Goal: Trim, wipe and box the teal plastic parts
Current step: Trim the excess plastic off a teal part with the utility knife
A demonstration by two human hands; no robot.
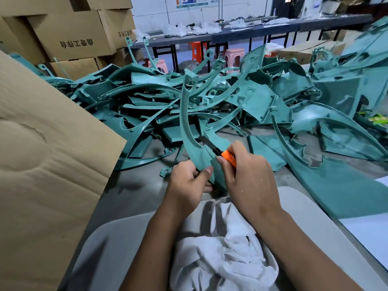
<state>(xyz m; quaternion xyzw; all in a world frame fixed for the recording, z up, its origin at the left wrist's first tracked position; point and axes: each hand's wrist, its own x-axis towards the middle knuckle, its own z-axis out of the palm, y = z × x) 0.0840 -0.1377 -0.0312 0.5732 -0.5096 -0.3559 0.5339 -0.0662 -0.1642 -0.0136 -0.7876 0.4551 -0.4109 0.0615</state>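
Observation:
A long curved teal plastic part point(185, 122) stands upright in front of me. My left hand point(189, 183) grips its lower end, thumb pressed on its face. My right hand point(247, 177) holds an orange utility knife point(227, 157), and the dark blade lies against the part's edge near a small peg. A white cloth point(222, 255) lies crumpled on my lap below both hands. A large pile of teal parts point(231, 97) covers the grey table behind.
A big open cardboard box flap point(48, 164) rises at my left. Stacked cartons point(71, 36) stand at the back left. Large teal panels point(340, 177) lie at the right. A long workbench point(231, 34) and pink and orange stools are farther back.

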